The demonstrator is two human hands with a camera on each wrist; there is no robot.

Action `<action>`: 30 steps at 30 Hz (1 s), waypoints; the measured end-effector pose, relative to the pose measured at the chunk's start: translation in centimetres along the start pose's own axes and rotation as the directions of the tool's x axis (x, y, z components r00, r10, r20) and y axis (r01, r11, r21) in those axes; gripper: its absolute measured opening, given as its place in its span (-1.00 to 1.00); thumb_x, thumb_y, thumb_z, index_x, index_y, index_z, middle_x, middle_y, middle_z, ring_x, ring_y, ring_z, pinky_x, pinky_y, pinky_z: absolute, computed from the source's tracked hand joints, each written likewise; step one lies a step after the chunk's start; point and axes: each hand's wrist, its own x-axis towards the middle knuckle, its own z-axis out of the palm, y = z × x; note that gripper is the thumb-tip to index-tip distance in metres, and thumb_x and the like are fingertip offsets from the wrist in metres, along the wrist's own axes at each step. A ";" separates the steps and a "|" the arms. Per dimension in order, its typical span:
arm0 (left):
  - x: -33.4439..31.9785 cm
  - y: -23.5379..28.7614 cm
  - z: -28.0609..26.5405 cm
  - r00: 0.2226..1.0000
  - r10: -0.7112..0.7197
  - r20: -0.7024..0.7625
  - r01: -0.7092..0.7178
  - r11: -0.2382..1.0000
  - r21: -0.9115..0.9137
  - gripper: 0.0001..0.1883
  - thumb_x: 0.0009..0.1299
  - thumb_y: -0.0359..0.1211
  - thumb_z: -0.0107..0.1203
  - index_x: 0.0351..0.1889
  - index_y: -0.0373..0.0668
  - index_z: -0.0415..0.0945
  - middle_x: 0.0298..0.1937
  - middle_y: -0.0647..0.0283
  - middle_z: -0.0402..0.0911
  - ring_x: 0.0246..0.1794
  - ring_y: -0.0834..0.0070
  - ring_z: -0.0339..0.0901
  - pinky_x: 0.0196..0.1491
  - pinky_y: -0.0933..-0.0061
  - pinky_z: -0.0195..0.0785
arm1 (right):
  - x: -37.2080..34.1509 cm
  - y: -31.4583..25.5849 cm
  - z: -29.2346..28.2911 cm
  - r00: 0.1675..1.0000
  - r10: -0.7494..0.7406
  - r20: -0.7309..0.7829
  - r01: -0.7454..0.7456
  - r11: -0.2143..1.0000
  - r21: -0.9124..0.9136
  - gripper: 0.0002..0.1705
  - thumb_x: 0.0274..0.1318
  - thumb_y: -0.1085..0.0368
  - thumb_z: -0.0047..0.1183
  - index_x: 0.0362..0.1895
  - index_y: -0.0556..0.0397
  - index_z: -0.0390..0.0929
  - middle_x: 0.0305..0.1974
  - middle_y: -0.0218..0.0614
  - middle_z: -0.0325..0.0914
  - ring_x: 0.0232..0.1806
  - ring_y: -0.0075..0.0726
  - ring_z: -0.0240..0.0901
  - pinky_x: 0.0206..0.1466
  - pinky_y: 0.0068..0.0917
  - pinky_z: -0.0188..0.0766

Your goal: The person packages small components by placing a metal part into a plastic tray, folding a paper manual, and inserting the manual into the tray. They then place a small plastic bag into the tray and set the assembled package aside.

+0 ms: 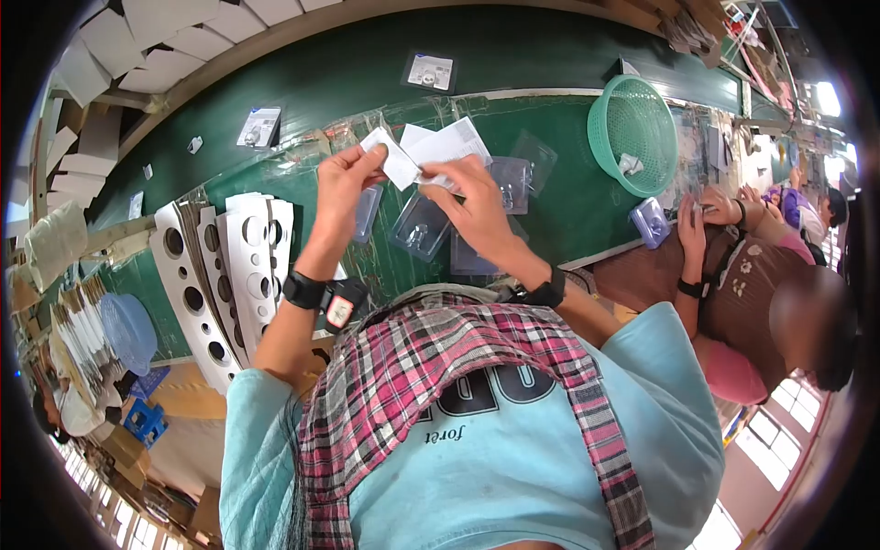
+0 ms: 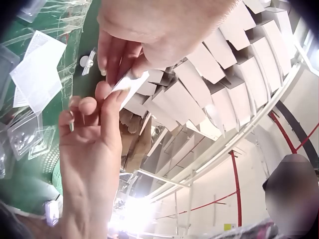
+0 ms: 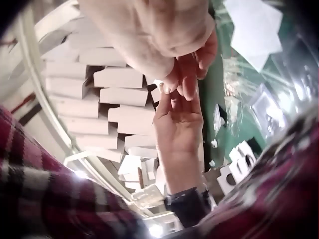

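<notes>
Presently, one white paper [image 1: 396, 163] between two hands [image 1: 345, 179] [image 1: 474, 194].

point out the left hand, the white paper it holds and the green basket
Left hand [image 1: 345, 180]: head view, middle of the hand
White paper [image 1: 395, 161]: head view, its flat face
Green basket [image 1: 600, 137]: head view, its side wall

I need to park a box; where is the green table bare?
The green table looks bare between the shallow clear plastic trays and the round green mesh basket, and at the far side between two white printed cards. Crowded: around the right hand, with trays and white paper sheets; at left, white holed cardboard strips.
</notes>
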 end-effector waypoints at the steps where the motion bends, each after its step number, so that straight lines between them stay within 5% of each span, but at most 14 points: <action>1: 0.0 0.6 -0.6 0.997 -0.063 0.036 0.062 0.998 0.026 -0.81 0.34 -0.32 0.15 -0.37 -0.28 0.61 -0.43 0.32 0.61 -0.45 0.66 0.53 -0.26 0.65 0.40 | 0.2 -0.3 -0.4 0.972 -0.222 -0.074 0.204 0.959 -0.197 -0.66 -0.08 0.28 0.26 -0.13 0.00 0.59 -0.27 -0.38 0.53 -0.19 -0.30 0.40 -0.08 -0.40 0.36; 4: -0.8 1.4 0.3 0.979 -0.157 0.129 0.156 0.988 0.018 -0.80 0.35 -0.31 0.14 -0.39 -0.27 0.60 -0.43 0.30 0.62 -0.43 0.64 0.56 -0.23 0.63 0.43 | 0.7 -0.2 -1.5 0.900 -0.399 0.172 0.433 0.861 -0.268 -0.48 -0.18 0.28 0.27 0.01 -0.17 0.55 -0.09 -0.39 0.45 0.00 -0.15 0.22 0.03 -0.29 0.27; 8: -0.8 0.2 0.5 0.958 -0.190 0.216 0.182 0.982 0.054 -0.81 0.35 -0.31 0.13 -0.39 -0.25 0.61 -0.43 0.29 0.62 -0.42 0.64 0.57 -0.22 0.61 0.46 | 1.2 1.4 -1.5 0.762 -0.571 0.306 0.642 0.730 -0.235 -0.63 -0.16 0.27 0.24 -0.13 -0.19 0.64 -0.16 -0.49 0.46 -0.06 -0.22 0.22 0.03 -0.33 0.27; 11: -1.0 -0.2 0.9 0.963 -0.161 0.217 0.149 0.986 0.073 -0.79 0.34 -0.32 0.14 -0.49 -0.23 0.58 -0.46 0.30 0.61 -0.44 0.64 0.56 -0.25 0.62 0.45 | 1.3 1.3 -1.5 0.780 -0.530 0.333 0.605 0.775 -0.185 -0.75 -0.12 0.26 0.21 -0.24 -0.15 0.67 -0.25 -0.50 0.44 -0.12 -0.27 0.23 -0.03 -0.35 0.27; 18: -1.1 -1.3 1.0 0.971 -0.081 0.225 0.037 0.981 0.193 -0.75 0.35 -0.34 0.13 -0.56 -0.27 0.55 -0.54 0.32 0.58 -0.50 0.67 0.52 -0.36 0.61 0.43 | 1.9 0.5 -1.7 0.854 -0.274 0.442 0.349 0.932 -0.096 -0.84 0.00 0.20 0.13 -0.33 -0.04 0.64 -0.40 -0.41 0.42 -0.21 -0.27 0.30 -0.11 -0.37 0.30; 21: -0.7 -2.2 0.6 0.959 -0.070 0.275 0.002 0.971 0.240 -0.76 0.39 -0.31 0.09 -0.42 -0.30 0.58 -0.47 0.31 0.60 -0.41 0.66 0.54 -0.26 0.58 0.45 | 2.0 0.1 -1.6 0.905 -0.118 0.408 0.151 0.987 -0.049 -0.82 0.00 0.19 0.14 -0.36 0.01 0.62 -0.44 -0.36 0.46 -0.25 -0.28 0.34 -0.16 -0.38 0.31; 26: -0.5 -2.0 0.6 0.960 -0.090 0.266 -0.009 0.938 0.348 -0.73 0.40 -0.31 0.07 -0.43 -0.33 0.56 -0.46 0.30 0.59 -0.41 0.67 0.54 -0.24 0.57 0.45 | 2.5 -0.2 -1.3 0.922 0.139 0.362 -0.146 0.989 -0.008 -0.78 -0.10 0.20 0.20 -0.42 0.09 0.59 -0.47 -0.29 0.53 -0.35 -0.27 0.44 -0.23 -0.35 0.33; 30: -0.9 -1.9 1.2 0.974 0.026 0.226 -0.102 0.937 0.335 -0.69 0.36 -0.32 0.07 -0.58 -0.32 0.52 -0.62 0.31 0.52 -0.54 0.69 0.45 -0.43 0.59 0.35 | 2.7 -0.6 -1.4 0.906 0.201 0.373 -0.204 0.979 -0.032 -0.76 -0.14 0.23 0.22 -0.44 0.15 0.56 -0.48 -0.23 0.57 -0.39 -0.24 0.49 -0.27 -0.35 0.37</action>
